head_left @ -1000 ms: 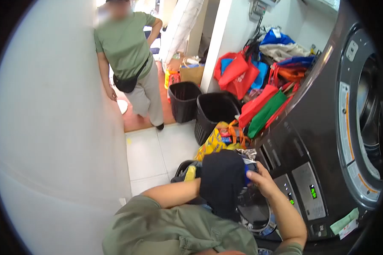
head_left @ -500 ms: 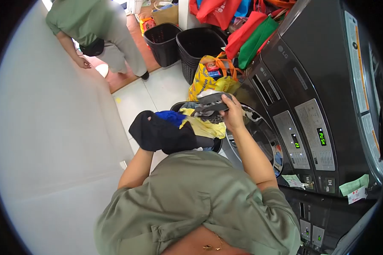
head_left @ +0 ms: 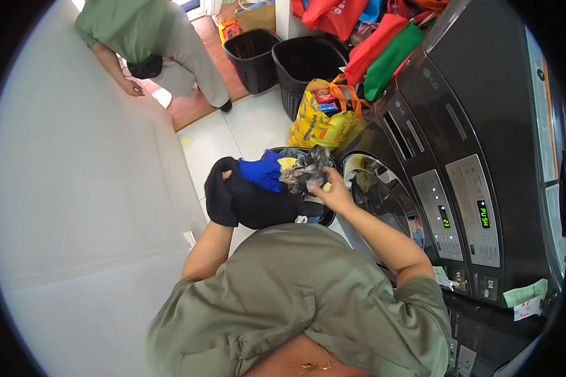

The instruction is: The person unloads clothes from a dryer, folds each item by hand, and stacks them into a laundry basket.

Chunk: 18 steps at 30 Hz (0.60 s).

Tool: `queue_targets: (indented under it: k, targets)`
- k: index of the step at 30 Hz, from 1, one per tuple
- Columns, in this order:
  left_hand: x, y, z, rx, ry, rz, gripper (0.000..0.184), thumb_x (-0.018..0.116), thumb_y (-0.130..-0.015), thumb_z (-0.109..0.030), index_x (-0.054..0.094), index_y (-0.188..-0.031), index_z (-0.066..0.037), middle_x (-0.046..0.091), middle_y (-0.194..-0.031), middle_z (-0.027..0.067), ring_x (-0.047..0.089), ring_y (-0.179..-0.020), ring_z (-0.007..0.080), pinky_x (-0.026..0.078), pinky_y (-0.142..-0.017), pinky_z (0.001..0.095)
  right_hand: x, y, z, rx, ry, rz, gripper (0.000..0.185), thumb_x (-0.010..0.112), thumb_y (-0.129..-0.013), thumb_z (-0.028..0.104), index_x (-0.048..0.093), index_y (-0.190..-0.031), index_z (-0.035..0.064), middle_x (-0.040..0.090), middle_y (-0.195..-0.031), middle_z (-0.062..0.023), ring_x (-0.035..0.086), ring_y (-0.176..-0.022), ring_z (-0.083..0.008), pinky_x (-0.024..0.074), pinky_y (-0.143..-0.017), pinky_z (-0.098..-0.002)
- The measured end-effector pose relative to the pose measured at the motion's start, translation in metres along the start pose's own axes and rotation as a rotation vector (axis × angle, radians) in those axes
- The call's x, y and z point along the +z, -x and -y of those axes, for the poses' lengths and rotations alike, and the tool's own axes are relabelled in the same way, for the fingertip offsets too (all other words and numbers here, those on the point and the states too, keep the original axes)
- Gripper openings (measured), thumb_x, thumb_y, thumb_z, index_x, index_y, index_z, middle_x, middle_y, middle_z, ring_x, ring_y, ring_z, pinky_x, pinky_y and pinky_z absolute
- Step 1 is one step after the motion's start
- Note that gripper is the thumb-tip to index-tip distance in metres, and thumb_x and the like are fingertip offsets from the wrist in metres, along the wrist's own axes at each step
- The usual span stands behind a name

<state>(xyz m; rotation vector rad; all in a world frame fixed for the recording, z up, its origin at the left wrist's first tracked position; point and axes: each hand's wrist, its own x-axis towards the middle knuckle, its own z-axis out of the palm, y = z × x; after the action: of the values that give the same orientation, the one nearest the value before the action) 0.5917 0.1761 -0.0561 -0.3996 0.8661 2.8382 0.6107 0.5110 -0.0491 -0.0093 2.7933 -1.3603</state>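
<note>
A black garment [head_left: 258, 204] is draped over my left hand [head_left: 227, 174], which shows only as a small patch of skin through the folds. Bright blue cloth [head_left: 261, 172] lies against the garment's far side. My right hand [head_left: 334, 191] has its fingers closed on a crumpled grey patterned cloth [head_left: 309, 171], just right of the blue one. A bit of yellow cloth [head_left: 287, 163] peeks out between them. Beneath all this stands a dark laundry basket [head_left: 329, 217] with more clothes in it, mostly hidden by what I hold.
To my right is a dark front-loading machine with a round glass door [head_left: 377, 188] and lit panels [head_left: 484, 213]. Beyond the basket stand a yellow shopping bag [head_left: 314, 129] and black baskets [head_left: 251, 60]. A person in green [head_left: 129, 31] stands at far left beside the white wall [head_left: 94, 188].
My right hand has come lower, and the grey cloth in it is now bunched up instead of held out flat. Less of the yellow cloth shows. The view has shifted slightly.
</note>
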Motion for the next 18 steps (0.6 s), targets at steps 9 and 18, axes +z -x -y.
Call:
queue_targets:
  k: [9,18]
  targets:
    - [0.077,0.041,0.014,-0.134,-0.139,0.31,0.047,0.051,-0.089,-0.041,0.061,-0.113,-0.002,0.066,-0.105,0.0134,0.063,-0.096,0.0275,0.05,-0.091,0.0383,-0.032,-0.021,0.115,-0.145,-0.791,-0.231,0.028,0.049,-0.083,-0.004,0.059,-0.109,0.0009,0.064,-0.096,-0.0048,0.06,-0.092,-0.0143,0.0466,-0.085,-0.0271]
    - [-0.028,0.038,0.033,-0.406,0.08,-0.147,0.042,0.051,-0.085,-0.038,0.064,-0.106,-0.004,0.067,-0.103,0.0147,0.063,-0.096,0.031,0.047,-0.095,0.0435,-0.101,-0.052,0.141,-0.165,-0.334,-0.137,0.019,0.051,-0.093,0.01,0.061,-0.105,0.0012,0.064,-0.092,-0.002,0.058,-0.084,-0.0095,0.0454,-0.079,-0.0235]
